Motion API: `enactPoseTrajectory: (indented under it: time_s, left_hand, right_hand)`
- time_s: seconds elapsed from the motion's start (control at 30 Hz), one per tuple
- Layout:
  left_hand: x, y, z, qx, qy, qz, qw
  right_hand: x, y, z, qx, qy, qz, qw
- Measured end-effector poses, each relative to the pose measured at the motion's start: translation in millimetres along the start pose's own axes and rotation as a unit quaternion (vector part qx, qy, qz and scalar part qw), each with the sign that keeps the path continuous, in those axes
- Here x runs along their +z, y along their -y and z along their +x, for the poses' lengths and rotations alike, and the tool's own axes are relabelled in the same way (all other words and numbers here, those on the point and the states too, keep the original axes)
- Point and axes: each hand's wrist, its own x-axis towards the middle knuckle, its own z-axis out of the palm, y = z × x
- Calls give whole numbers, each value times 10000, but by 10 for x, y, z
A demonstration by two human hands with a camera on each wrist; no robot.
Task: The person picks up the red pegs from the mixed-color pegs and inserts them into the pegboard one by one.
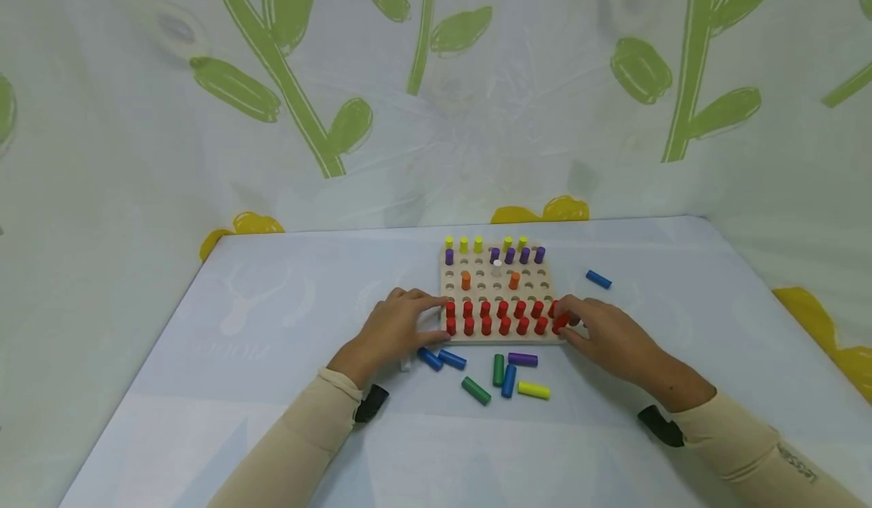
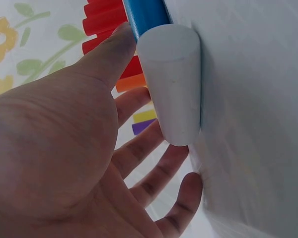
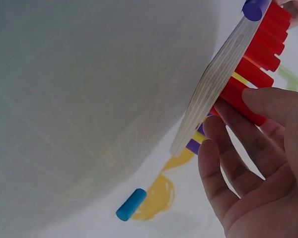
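A wooden pegboard (image 1: 501,275) lies on the table, its two near rows filled with red pegs (image 1: 504,325). At the near right corner my right hand (image 1: 611,339) pinches a red peg (image 3: 237,98) between thumb and fingers, its lower end at the board. My left hand (image 1: 390,332) rests at the board's left edge, thumb and index finger spread and touching beside the end red pegs. Close to the left palm lie a white peg (image 2: 173,84) and a blue peg (image 2: 147,17). Farther back stand yellow pegs (image 1: 478,244), purple pegs (image 1: 510,256), orange pegs (image 1: 514,281) and a white peg (image 1: 496,268).
In front of the board lie loose pegs: blue pegs (image 1: 453,359), green pegs (image 1: 476,391), a purple peg (image 1: 522,359) and a yellow peg (image 1: 534,390). Another blue peg (image 1: 599,279) lies right of the board. A patterned curtain (image 1: 436,152) hangs behind the table.
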Motion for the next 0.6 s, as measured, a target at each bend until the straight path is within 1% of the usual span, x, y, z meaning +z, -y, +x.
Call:
enactPoseTrajectory:
  time_s: [0.17, 0.4, 0.6]
  left_hand:
    - [9, 14, -11, 16, -49, -29, 10000]
    - [39, 24, -17, 44, -33, -32, 10000]
    - [54, 19, -18, 47, -47, -71, 10000]
  right_hand:
    - [20, 9, 1, 40, 24, -28, 10000]
    - [21, 18, -50, 85, 46, -49, 9999]
    - [-40, 1, -115, -39, -182, -81, 9998]
